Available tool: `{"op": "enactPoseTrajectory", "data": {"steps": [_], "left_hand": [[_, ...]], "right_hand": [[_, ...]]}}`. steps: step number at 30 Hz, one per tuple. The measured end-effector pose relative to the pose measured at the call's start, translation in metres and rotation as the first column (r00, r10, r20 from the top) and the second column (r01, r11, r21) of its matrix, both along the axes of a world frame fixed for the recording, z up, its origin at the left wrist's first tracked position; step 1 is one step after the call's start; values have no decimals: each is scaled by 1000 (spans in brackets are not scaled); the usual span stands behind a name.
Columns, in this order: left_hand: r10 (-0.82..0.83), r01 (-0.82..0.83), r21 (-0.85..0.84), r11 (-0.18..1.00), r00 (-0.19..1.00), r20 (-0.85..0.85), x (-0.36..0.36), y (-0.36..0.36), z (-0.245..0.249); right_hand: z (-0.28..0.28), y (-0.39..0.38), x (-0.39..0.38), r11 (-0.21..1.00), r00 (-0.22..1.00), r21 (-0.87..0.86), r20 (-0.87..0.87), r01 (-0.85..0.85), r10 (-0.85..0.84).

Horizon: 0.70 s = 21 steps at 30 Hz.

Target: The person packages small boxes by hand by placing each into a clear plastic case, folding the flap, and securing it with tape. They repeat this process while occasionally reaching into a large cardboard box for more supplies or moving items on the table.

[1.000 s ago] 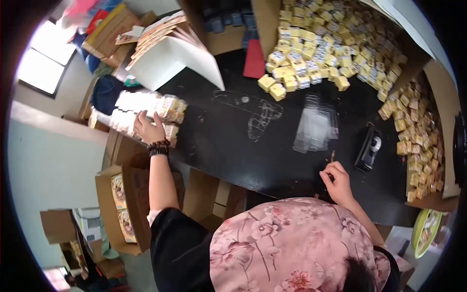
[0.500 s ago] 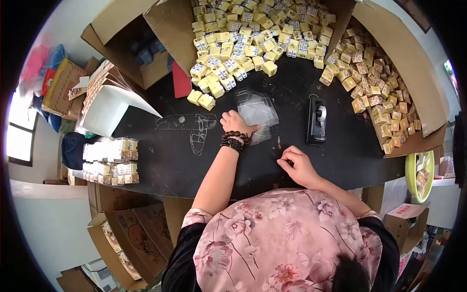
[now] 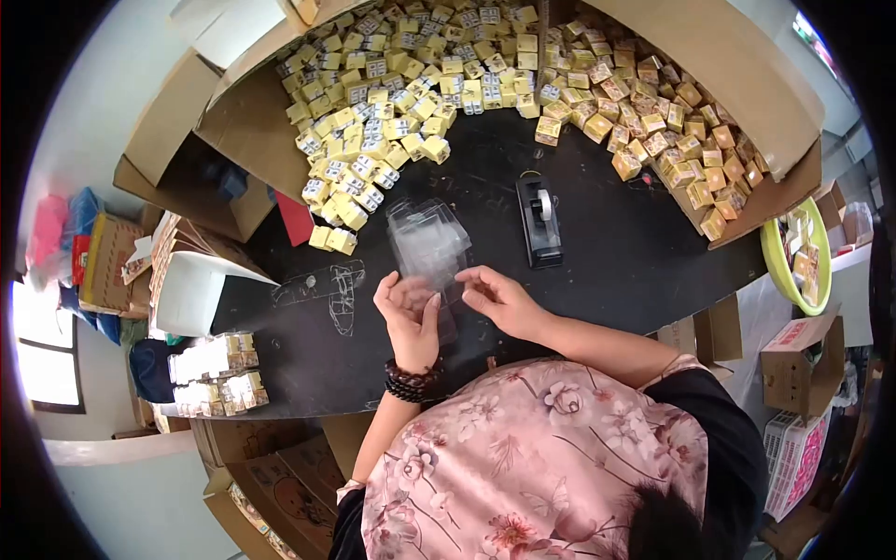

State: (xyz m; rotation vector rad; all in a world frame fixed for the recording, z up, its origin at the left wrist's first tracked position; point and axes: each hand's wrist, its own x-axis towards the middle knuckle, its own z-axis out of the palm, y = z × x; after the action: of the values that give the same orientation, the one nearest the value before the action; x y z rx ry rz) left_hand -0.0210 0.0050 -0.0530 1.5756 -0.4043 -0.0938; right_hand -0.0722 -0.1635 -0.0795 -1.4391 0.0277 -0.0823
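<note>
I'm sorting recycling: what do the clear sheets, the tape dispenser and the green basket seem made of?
Clear sheets: probably thin, glossy plastic; they're see-through with glints. Tape dispenser: perhaps black plastic or painted metal, by its faint sheen. Green basket: likely smooth plastic, by its even colour.

Black bench (image 3: 611, 291): tape dispenser (image 3: 539, 245) at mid-depth, roll of clear or white tape loaded. Pale scribbled outline (image 3: 343, 299) on the surface left of centre. Red card (image 3: 295, 220) lies further back, beside a carton wall. Far left: open white box (image 3: 187, 297), dark blue cloth item (image 3: 151, 362), contents unclear. Behind those, yellowish carton (image 3: 110, 261), pink bag (image 3: 49, 229), blue bag (image 3: 84, 217), bright window (image 3: 49, 364). Right side, at bench edge: lime-green basket (image 3: 774, 266), small pieces inside. Below it, brown carton (image 3: 787, 383), then white slatted crate (image 3: 779, 457), something pink in it.
</note>
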Motion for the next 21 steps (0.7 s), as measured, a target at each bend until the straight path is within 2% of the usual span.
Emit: {"op": "enactPoseTrajectory", "data": {"steps": [1,2,3,5,6,8,9,10,11,13,14,16,17,19,20,21], "left_hand": [[-16,16,2,1000,1000,-4,-2,-1,-1],[-49,43,-65,997,994,-98,-3,-2,-2],[-91,67,-131,989,979,-184,-4,-4,-3],[-127,106,-140,984,981,-149,-11,-7,-6],[-105,99,-85,991,992,-65,-16,-11,-6],[-25,15,59,998,985,170,-18,-19,-7],[-33,-161,396,904,898,440,-20,-19,10],[-142,-406,605,685,740,657,-20,-16,31],[-192,-432,623,653,700,687,-18,-14,34],[-286,-222,679,699,784,551,-12,-6,33],[-304,-234,672,703,755,581,-13,-5,33],[-189,-251,535,807,748,636,-16,-10,33],[-80,-281,436,855,759,647,-21,-15,36],[-137,-261,481,837,752,645,-14,-5,26],[-177,-257,524,812,748,640,-12,-1,22],[-146,-269,500,823,752,643,-16,-4,27]], "right_hand": [[1,6,-2,998,997,55,76,16,-20],[4,4,-5,993,993,-74,82,89,-83],[4,1,-3,992,991,-72,87,107,-100],[4,-6,-2,942,954,-157,25,297,-297],[11,-12,-6,980,986,-120,-19,161,-164],[-3,-9,-8,995,997,88,53,45,-50],[14,-13,-16,992,997,-114,59,50,-43],[25,-16,-20,976,994,-209,97,63,-43],[33,-19,-22,950,990,-303,133,79,-40],[39,-25,-25,917,984,-395,174,47,24],[37,-25,-26,906,980,-420,193,46,40],[37,-27,-28,896,978,-445,190,8,86],[39,-28,-28,892,971,-453,216,6,103],[40,-28,-28,884,971,-467,213,7,105],[37,-26,-29,897,972,-438,227,51,55],[37,-25,-31,907,971,-411,239,93,9]]}}
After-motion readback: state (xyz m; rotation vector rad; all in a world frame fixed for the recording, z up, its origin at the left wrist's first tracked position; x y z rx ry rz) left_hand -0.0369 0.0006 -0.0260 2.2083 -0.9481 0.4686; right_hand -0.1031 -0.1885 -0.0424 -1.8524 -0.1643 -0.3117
